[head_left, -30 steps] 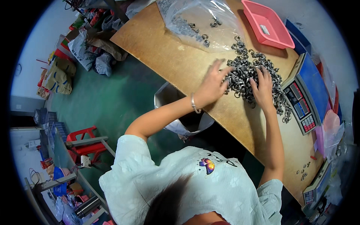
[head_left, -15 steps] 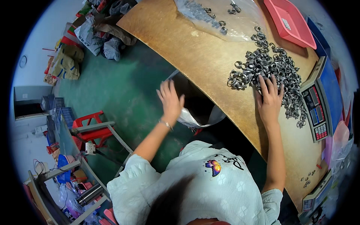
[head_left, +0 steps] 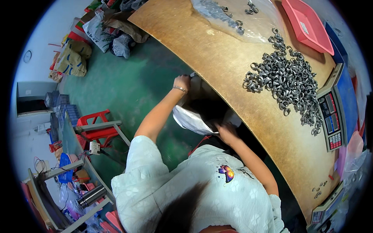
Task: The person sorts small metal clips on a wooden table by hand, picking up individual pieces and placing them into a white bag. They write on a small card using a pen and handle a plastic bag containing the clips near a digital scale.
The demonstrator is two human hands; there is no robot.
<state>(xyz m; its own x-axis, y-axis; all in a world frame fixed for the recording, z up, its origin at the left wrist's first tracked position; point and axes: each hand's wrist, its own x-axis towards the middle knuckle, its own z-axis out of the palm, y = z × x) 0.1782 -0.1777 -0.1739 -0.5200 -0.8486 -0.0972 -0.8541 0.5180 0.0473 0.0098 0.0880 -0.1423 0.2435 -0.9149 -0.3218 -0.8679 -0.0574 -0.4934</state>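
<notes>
A white woven sack point(head_left: 190, 121) hangs below the table's edge with its mouth spread wide and its inside dark. My left hand point(head_left: 182, 82) is closed at the sack's far left rim. On the near right rim, my right hand point(head_left: 228, 134) is closed too, its fingertips partly hidden by the fold. A heap of small dark grey metal rings point(head_left: 287, 77) lies on the table point(head_left: 217, 58), to the right of both hands and touched by neither.
A clear plastic sheet point(head_left: 264, 25) with several rings lies at the table's far end. Beyond the heap are a pink tray point(head_left: 309, 27) and a digital scale point(head_left: 330, 120). A red stool point(head_left: 99, 126) and full bags point(head_left: 74, 58) stand on the green floor to the left.
My right hand has left the ring heap and come down to the sack's near rim. My left hand, open before, has closed on the far rim. The view has shifted slightly.
</notes>
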